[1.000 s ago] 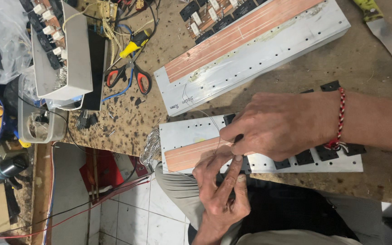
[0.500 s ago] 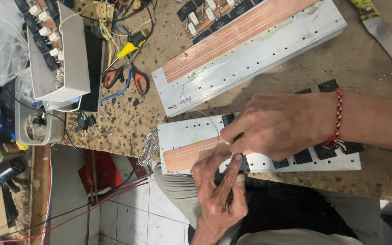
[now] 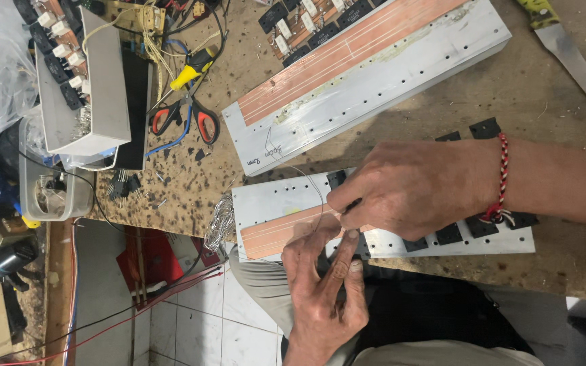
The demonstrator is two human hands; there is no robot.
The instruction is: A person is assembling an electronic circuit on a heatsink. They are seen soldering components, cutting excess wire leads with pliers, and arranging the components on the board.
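Observation:
A long aluminium plate (image 3: 266,203) with a copper-clad strip (image 3: 272,234) and a row of black transistors (image 3: 449,234) lies at the bench's near edge. My right hand (image 3: 415,190), a red-and-white cord on its wrist, rests on the plate. Its fingertips are pinched on a thin silvery wire (image 3: 310,186). That wire loops across the plate from a small coil (image 3: 220,224) hanging off the plate's left end. From below, my left hand (image 3: 323,285) grips the plate's near edge, its fingers lying on the copper strip just under the right fingertips.
A second, longer plate with a copper strip (image 3: 367,74) lies tilted behind. Red-handled scissors (image 3: 184,118) and a yellow screwdriver (image 3: 194,68) lie at left, next to a grey metal chassis (image 3: 103,81) and a plastic tub (image 3: 52,196). A knife blade (image 3: 574,61) is at the top right.
Both hands stay on the near plate. The fingertips have shifted only slightly along the copper strip.

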